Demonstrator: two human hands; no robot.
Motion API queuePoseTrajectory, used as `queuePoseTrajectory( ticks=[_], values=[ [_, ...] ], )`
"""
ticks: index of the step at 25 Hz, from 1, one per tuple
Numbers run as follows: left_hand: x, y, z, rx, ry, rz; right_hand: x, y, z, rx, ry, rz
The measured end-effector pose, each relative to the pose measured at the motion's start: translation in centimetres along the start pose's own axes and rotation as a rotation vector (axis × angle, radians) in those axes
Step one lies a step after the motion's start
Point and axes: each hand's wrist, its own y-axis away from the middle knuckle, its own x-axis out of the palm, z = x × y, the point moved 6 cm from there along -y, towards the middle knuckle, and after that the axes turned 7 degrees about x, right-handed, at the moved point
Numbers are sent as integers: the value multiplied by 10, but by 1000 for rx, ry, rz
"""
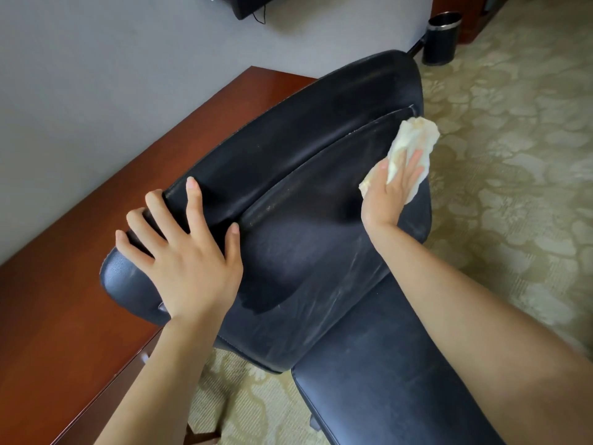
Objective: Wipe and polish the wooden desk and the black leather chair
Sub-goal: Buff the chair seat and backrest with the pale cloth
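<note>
The black leather chair (pixel 305 194) fills the middle of the view, its backrest tilted toward the wooden desk (pixel 64 268) on the left. My left hand (pixel 183 252) lies on the left end of the backrest top, fingers spread and bent over the edge, steadying it. My right hand (pixel 390 191) presses a crumpled pale yellow cloth (pixel 414 139) flat against the right side of the backrest, with straight fingers. Light streaks and dusty marks show on the leather. The chair seat (pixel 385 380) is at the lower right.
A black waste bin (pixel 441 38) stands on the patterned carpet (pixel 513 155) at the top right, near the grey wall (pixel 96 75). A black device with cables (pixel 253 4) hangs at the top edge. A desk drawer front (pixel 134 361) shows below the desk edge.
</note>
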Motion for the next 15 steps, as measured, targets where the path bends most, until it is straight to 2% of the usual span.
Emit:
queuePoseTrajectory(
  ticks=[6, 8, 11, 15],
  values=[
    [2, 3, 0, 2, -4, -15, -14, -3, -71, 298, -186, -201],
    [2, 3, 0, 12, -4, -16, -15, 4, -101, 456, -278, -259],
    [3, 3, 1, 24, -26, -21, -7, 14, -143, 669, -416, -276],
    [9, 4, 4, 47, -64, -28, 6, 57, -183, 798, -434, -265]
  ],
)
